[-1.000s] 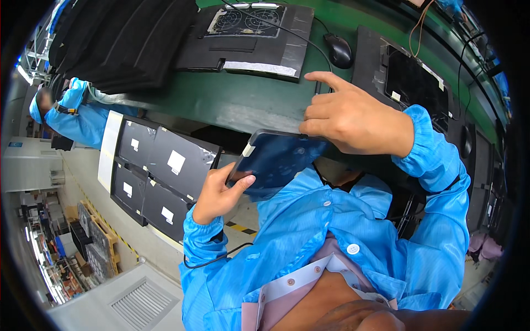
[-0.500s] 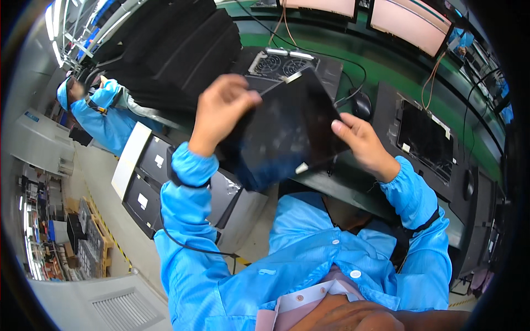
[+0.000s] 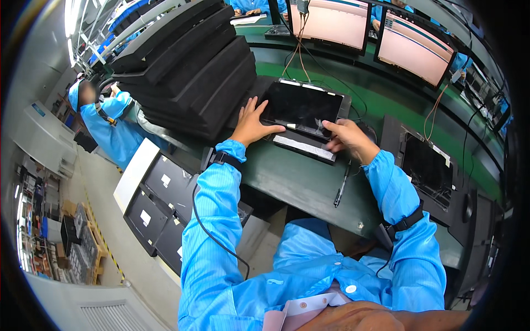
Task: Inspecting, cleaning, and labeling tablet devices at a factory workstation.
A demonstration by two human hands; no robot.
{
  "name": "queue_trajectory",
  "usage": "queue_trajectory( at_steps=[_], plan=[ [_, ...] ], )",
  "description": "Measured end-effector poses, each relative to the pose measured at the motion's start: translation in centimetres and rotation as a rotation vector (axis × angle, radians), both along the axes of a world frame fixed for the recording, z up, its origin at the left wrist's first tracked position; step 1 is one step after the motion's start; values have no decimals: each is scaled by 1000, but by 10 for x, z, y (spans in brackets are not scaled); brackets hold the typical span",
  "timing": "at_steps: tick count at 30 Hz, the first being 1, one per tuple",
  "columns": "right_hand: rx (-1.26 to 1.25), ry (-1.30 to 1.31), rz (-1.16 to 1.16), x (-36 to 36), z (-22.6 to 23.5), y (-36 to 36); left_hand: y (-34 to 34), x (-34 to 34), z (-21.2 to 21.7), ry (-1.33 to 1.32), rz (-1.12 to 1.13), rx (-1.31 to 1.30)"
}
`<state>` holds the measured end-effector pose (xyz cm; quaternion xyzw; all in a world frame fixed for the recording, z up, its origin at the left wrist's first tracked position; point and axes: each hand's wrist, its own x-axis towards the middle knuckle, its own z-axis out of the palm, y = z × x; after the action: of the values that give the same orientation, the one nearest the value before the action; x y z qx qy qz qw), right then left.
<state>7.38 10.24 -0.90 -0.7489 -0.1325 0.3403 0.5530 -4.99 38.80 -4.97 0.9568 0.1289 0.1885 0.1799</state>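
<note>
- Nearest us, our 2 blue sleeves reach up from the lower edge, each with a dark wrist strap; a thin black cord runs down from the left strap.
- Our left hand [image 3: 251,124] lies flat, fingers spread and extended, on the left edge of the dark tablet [image 3: 302,107]; it presses rather than grips.
- Our right hand [image 3: 345,140] rests at the tablet's near right corner, fingers loosely curved and open over the white strip [image 3: 303,148], closed on nothing that we can see.
- The tablet lies screen up, seated on the black fixture [image 3: 309,129] on the green workbench [image 3: 298,182], so we judge the placing as done or nearly so; whether it is fully seated we cannot tell, and both hands remain to be lifted off it.
- A black pen [image 3: 341,185] lies on the bench just right of the fixture, untouched.
- Under the bench at the left, dark grey boxes [image 3: 160,204] each carry 1 small white square label; a white board leans beside them.
- At the right, a second black fixture [image 3: 428,168] holds another dark panel with a small white tag at its top edge.
- Left of the tablet stands a stack of black foam trays [image 3: 193,71].
- Farther off, 2 monitors [image 3: 375,33] glow pale pink, cables hanging from them.
- At far left, another person in blue [image 3: 107,124] works apart from us.
</note>
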Motion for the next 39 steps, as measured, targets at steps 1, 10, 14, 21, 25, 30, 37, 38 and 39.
queue_trajectory(
  at_steps=[1,10,14,21,25,30,37,38,39],
  plan=[
    [-221,-233,65,1,9,-3,1,0,-2,0,1,-5],
    [-320,-927,153,-29,-6,-24,7,17,-4,-61,7,56],
    [-128,-1346,574,-57,-6,-56,25,6,-19,-103,40,70],
    [-446,-1724,1069,-88,12,-89,-111,-121,-5,-506,-186,-170],
    [-227,-1523,1145,-100,32,-69,-152,-269,-14,-560,143,-336],
    [368,-483,779,-182,14,-5,-142,-442,-71,-150,819,88],
    [310,-307,811,-293,-97,152,-149,-513,-116,28,733,-65],
    [330,-332,788,-297,-111,166,-148,-517,-127,-26,746,-59],
    [350,-357,769,-302,-121,174,-147,-517,-130,-80,762,-53]
  ],
)
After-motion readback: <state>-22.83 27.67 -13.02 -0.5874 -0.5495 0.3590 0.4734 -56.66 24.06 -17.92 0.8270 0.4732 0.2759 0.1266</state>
